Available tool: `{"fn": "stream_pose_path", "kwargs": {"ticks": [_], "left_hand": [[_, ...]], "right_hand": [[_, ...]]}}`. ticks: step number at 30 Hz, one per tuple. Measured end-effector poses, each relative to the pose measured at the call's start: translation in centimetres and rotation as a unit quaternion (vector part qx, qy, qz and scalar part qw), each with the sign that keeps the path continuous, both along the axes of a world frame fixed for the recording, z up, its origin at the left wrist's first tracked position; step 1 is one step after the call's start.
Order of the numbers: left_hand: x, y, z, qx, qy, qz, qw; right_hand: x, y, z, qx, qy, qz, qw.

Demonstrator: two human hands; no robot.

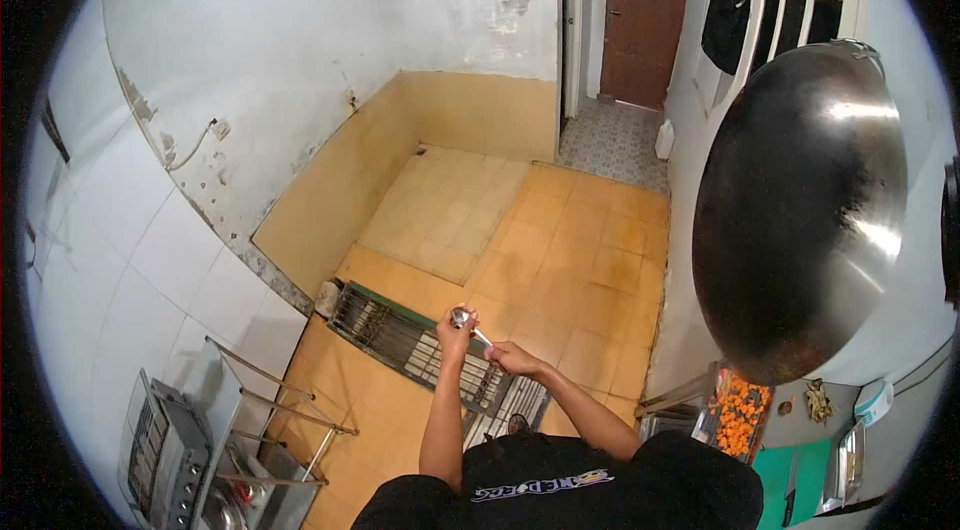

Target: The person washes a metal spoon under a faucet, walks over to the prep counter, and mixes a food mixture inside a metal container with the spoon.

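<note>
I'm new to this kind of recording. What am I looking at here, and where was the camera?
There is no machine here: a person works with two bare hands. The single picture comes from a camera worn on their head, looking forward and down, so their black shirt fills the bottom. The left hand grips the shiny end of a slim utensil; the right hand holds the other end. What exactly it is, I cannot tell. Both hands are held out above the floor. On the counter at lower right are orange pieces and a green board with a knife on it.
</note>
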State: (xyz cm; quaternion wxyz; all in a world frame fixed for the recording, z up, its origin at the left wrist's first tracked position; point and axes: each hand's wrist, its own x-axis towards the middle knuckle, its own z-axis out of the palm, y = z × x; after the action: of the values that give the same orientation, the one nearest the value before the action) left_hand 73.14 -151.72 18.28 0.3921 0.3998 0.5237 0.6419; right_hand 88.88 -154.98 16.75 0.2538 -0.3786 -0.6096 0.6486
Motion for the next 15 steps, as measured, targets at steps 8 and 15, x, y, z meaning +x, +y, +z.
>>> {"fn": "stream_pose_path", "kwargs": {"ticks": [8,15], "left_hand": [[4.5,-12.2,2.2,-0.033,0.069,-0.041,0.996],[6.7,-25.8,5.2,-0.068,-0.024,-0.083,0.994]], "right_hand": [[3.7,-13.0,3.6,-0.009,-0.029,-0.028,0.999],[5.3,-24.5,6.3,0.241,-0.109,-0.190,0.945]]}}
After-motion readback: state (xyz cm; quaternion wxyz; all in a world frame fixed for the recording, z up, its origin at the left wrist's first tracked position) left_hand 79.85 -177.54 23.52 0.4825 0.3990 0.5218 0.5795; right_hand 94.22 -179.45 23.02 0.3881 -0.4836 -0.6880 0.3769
